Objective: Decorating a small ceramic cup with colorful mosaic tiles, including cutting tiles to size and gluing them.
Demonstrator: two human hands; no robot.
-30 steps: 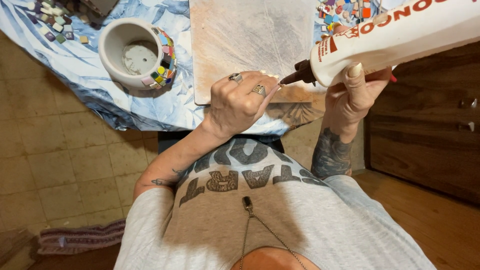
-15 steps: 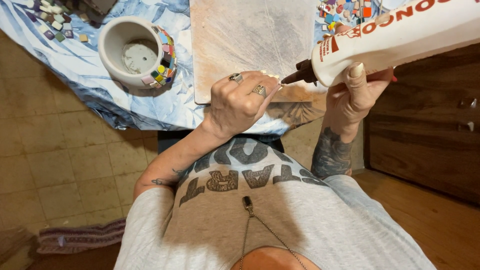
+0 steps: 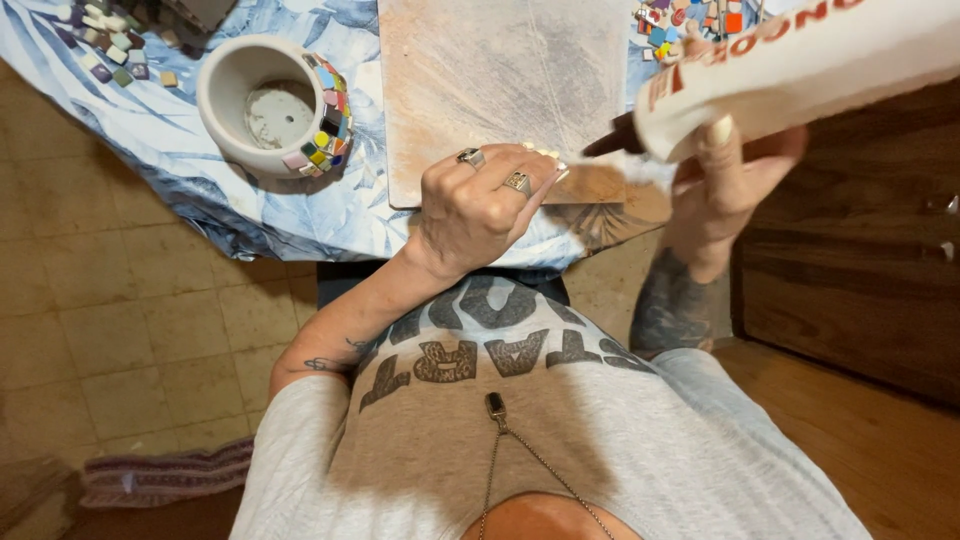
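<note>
— What is unclear here?
— My right hand (image 3: 728, 185) and the bottle (image 3: 800, 65) are motion-blurred; the bottle's far end is cut off by the frame's edge.
— And the left hand (image 3: 478, 205)?
— Its fingertips hide whatever they pinch; I cannot tell what.

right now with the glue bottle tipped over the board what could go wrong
The glue bottle in the right hand is blurred, its dark nozzle near the left hand; glue could land on the fingers. Drips may also hit the board or the blue patterned tablecloth.
</note>
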